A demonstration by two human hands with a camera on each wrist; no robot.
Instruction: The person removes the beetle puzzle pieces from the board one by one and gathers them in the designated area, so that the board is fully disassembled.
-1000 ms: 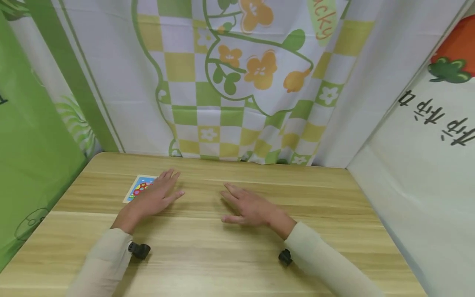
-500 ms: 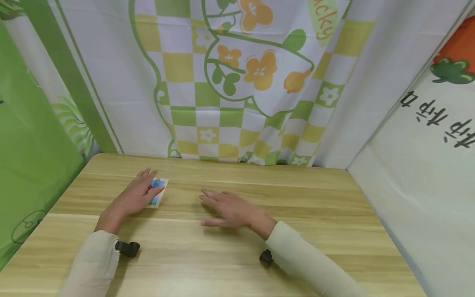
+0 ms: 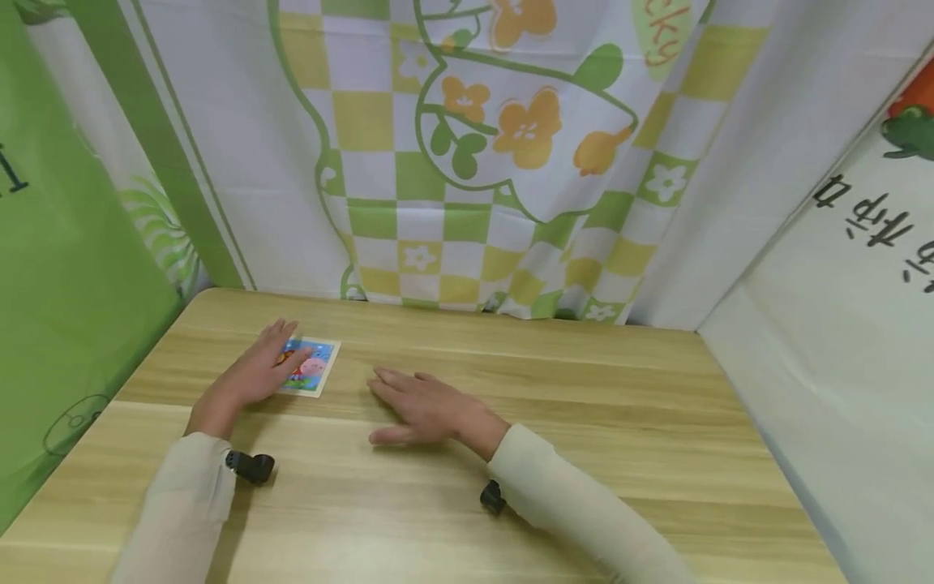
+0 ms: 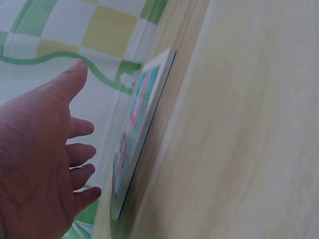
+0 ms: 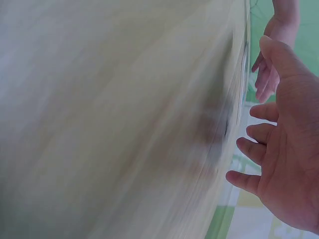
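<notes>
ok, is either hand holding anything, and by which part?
Nothing held: left hand is above the card, not touching; right hand is empty too.

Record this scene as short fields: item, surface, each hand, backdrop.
Item: picture card, face up, pink cartoon figure on blue, partly covered by a hand in the head view
Surface: wood-grain table, card toward its far left corner
Left hand: fingers extended, over the card, apart from it in the left wrist view
Right hand: fingers extended, right of the card, holding nothing
Backdrop: checked, flowered curtain
</notes>
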